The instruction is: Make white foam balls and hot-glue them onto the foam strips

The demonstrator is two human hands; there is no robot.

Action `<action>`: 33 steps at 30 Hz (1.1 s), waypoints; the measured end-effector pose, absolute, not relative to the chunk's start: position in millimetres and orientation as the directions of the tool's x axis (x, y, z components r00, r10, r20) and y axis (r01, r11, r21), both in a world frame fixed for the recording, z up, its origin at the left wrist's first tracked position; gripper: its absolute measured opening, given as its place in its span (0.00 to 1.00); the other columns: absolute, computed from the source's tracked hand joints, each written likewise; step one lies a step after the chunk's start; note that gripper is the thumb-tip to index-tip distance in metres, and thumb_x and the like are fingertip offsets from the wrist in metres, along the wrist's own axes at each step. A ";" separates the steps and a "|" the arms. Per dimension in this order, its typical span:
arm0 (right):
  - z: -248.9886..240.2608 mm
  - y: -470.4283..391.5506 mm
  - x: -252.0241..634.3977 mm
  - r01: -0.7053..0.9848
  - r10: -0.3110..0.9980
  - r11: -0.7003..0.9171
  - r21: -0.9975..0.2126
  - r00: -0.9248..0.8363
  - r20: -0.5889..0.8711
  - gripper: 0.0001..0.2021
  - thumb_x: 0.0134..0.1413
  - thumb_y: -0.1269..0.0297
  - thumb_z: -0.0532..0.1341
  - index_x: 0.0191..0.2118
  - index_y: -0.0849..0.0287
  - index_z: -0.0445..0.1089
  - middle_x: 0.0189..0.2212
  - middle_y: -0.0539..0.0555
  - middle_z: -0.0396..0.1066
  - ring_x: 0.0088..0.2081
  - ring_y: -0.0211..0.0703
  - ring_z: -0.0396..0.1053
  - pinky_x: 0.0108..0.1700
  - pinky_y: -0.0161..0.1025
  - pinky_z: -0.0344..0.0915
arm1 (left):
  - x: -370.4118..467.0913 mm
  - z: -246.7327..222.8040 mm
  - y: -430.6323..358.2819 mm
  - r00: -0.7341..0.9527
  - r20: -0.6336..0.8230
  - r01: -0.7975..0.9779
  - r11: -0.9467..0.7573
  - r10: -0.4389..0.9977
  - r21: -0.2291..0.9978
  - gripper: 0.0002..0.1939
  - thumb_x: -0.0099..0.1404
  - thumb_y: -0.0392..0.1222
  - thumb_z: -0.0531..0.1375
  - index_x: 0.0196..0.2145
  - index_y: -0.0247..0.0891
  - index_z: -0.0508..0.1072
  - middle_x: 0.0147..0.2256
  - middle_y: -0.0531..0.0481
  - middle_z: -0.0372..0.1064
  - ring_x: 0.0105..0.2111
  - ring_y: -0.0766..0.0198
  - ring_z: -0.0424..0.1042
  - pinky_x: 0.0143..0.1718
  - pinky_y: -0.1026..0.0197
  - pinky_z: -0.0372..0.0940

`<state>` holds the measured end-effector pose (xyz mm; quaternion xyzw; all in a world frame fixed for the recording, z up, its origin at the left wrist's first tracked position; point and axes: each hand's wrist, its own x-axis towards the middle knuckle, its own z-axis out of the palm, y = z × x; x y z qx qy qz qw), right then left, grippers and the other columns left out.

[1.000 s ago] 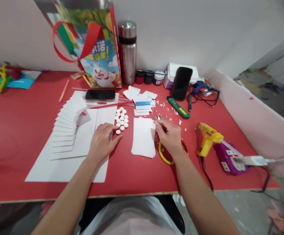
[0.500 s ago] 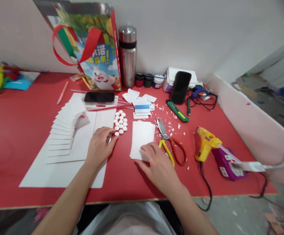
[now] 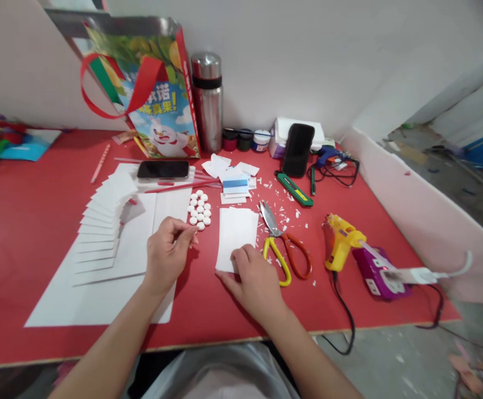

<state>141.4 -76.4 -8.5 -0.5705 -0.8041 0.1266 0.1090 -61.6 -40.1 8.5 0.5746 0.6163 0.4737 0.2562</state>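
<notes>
My left hand (image 3: 168,252) is closed in a pinch at the near end of a cluster of small white discs (image 3: 200,209). One disc seems to be between its thumb and forefinger, mostly covered by them. A stack of white paper cards (image 3: 235,227) lies to the right of the discs. Over the near end of that stack rests my right hand (image 3: 253,280), thumb apart from the bent fingers, touching the paper without closing around it. Scissors (image 3: 278,238) with one yellow and one red handle lie just beyond the right hand's fingers.
Fanned white folded cards (image 3: 100,227) lie on white sheets (image 3: 79,310) at left. A phone (image 3: 163,169), green cutter (image 3: 294,189), paper scraps and a steel flask (image 3: 208,105) are behind. A yellow glue gun (image 3: 343,241) and purple power socket (image 3: 376,277) sit at right.
My left hand's fingers have drawn together into a pinch at the nearest disc, which no longer shows by itself. My right hand stays on the card stack. The view has shifted slightly.
</notes>
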 end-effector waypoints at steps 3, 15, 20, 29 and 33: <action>-5.0 -74.6 138.2 0.913 0.951 0.293 -0.283 -0.308 -0.011 0.17 0.66 0.47 0.61 0.42 0.58 0.69 0.40 0.57 0.72 0.37 0.50 0.71 0.32 0.42 0.58 | -43.9 15.0 -26.9 -0.182 0.291 0.411 -0.196 0.939 0.890 0.10 0.69 0.43 0.64 0.31 0.40 0.69 0.22 0.57 0.70 0.21 0.69 0.69 0.27 0.66 0.65; 10.5 -70.0 125.6 0.938 0.955 0.235 -0.255 -0.272 -0.121 0.09 0.68 0.60 0.59 0.43 0.60 0.71 0.40 0.58 0.73 0.39 0.51 0.73 0.33 0.42 0.58 | -20.5 -22.6 -12.0 0.028 0.253 0.345 -0.247 0.967 0.906 0.08 0.74 0.38 0.57 0.35 0.39 0.74 0.28 0.54 0.75 0.24 0.71 0.72 0.31 0.67 0.68; 10.7 -67.3 138.5 0.897 0.949 0.233 -0.375 -0.294 -0.113 0.09 0.70 0.62 0.56 0.40 0.58 0.71 0.39 0.55 0.73 0.36 0.45 0.72 0.35 0.41 0.57 | -18.3 -26.8 -6.4 0.022 0.309 0.291 -0.302 0.951 0.908 0.08 0.74 0.40 0.57 0.44 0.39 0.77 0.35 0.52 0.78 0.26 0.70 0.73 0.32 0.66 0.70; 15.7 -70.8 136.6 0.905 0.936 0.260 -0.336 -0.322 -0.144 0.13 0.64 0.56 0.65 0.45 0.61 0.71 0.43 0.59 0.72 0.41 0.52 0.73 0.38 0.42 0.61 | -15.2 -18.1 -7.8 -0.085 0.273 0.248 -0.245 0.958 0.937 0.09 0.73 0.42 0.59 0.41 0.38 0.78 0.32 0.51 0.78 0.26 0.69 0.76 0.30 0.66 0.73; 15.7 -74.9 135.4 0.897 0.929 0.268 -0.352 -0.337 -0.152 0.09 0.67 0.61 0.62 0.44 0.61 0.71 0.43 0.58 0.73 0.42 0.51 0.73 0.40 0.43 0.63 | -15.2 -18.3 -9.1 -0.096 0.208 0.158 -0.191 0.973 0.969 0.09 0.71 0.45 0.62 0.36 0.37 0.75 0.29 0.51 0.79 0.21 0.70 0.73 0.23 0.67 0.70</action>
